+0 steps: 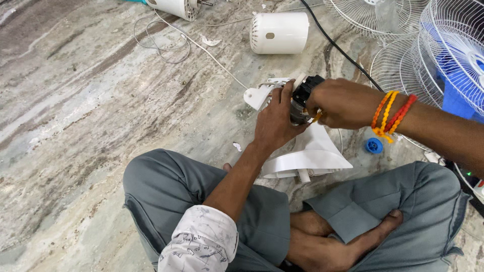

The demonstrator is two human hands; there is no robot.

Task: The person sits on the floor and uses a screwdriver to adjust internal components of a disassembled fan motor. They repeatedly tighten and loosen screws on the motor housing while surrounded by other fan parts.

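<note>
White cylindrical motor cover (279,32) lying on marble floor (75,126), thin white wire loops (161,48) just beside. Wire fan grilles (428,55) top right w/ blue blade behind; black cable (338,50) alongside. Small blue knob (373,145) nr grille edge.

white motor cover (279,32) | blue cap (373,145) | grey trousers (166,186) | orange-red wrist threads (393,113)

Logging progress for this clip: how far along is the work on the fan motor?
Done: the white rear cover is off and lies on the floor, with the wire grilles set aside. In hand: the left hand steadies the dark motor while the right hand works at it. Left: the blue knob lies loose.
</note>
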